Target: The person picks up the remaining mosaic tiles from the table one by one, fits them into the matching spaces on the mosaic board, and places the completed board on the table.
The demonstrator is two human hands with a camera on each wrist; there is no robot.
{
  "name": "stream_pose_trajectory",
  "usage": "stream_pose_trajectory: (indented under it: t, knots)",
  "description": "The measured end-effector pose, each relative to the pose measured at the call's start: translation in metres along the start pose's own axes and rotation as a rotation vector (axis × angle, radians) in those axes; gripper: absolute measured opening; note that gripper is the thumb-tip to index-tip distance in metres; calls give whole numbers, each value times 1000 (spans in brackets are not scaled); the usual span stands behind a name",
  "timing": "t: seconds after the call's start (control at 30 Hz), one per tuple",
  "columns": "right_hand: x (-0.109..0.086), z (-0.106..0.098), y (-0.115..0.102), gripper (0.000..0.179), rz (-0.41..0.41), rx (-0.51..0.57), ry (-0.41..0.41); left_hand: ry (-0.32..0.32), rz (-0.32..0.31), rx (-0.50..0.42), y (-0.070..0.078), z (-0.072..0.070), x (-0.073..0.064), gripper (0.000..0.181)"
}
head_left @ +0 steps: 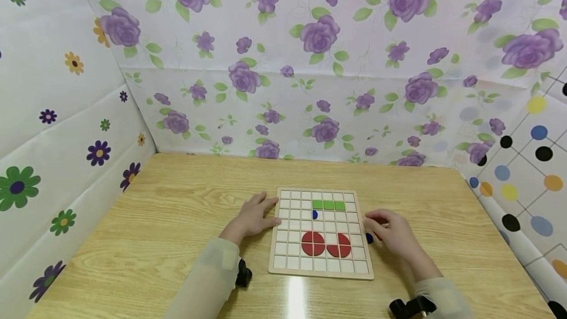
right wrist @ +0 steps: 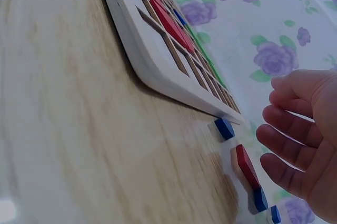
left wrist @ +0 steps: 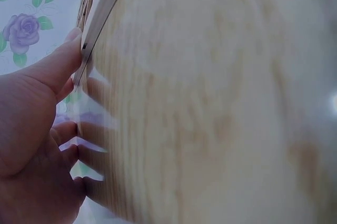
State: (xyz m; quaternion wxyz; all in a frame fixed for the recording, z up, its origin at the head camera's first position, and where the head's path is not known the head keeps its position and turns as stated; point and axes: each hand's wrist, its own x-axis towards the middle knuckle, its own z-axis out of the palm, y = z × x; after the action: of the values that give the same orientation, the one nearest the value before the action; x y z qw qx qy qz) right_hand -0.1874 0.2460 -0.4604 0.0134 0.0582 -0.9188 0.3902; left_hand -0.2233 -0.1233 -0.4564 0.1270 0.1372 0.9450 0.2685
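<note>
A wooden grid board (head_left: 321, 274) lies on the table between both hands. It carries red quarter pieces forming a full circle (head_left: 307, 249) and a three-quarter circle (head_left: 344, 250), a row of green squares (head_left: 328, 205) and a blue rounded piece (head_left: 315, 214). My left hand (head_left: 254, 215) touches the board's left edge, thumb at the rim, fingers spread. Just off the right edge hovers my right hand (head_left: 394, 233), fingers loosely bent and nothing between them in the right wrist view. Below it lie a red piece (right wrist: 245, 167) and a blue piece (right wrist: 225, 128).
More blue pieces (right wrist: 260, 199) lie beside the red one in the right wrist view. The wooden table (head_left: 199, 186) meets a flower-print cloth wall (head_left: 283, 102) at the back. Patterned cloth also hangs on the left and right sides.
</note>
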Motion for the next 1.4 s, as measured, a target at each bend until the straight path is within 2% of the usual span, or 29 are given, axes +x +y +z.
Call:
stream_pose_trajectory:
  t: [0.27,0.63,1.13,1.4]
  knots:
    - [-2,-8,8,31,-9,-47,29,7,-5,-1,0,0,0,65]
    - [-6,-23,17,37,25,-52,11,9,-2,-20,0,1,0,64]
    - [-7,-41,27,33,19,-244,66,6,-5,-26,2,0,-1,64]
    - [-6,-46,36,35,32,-338,41,6,-3,-20,2,0,-2,64]
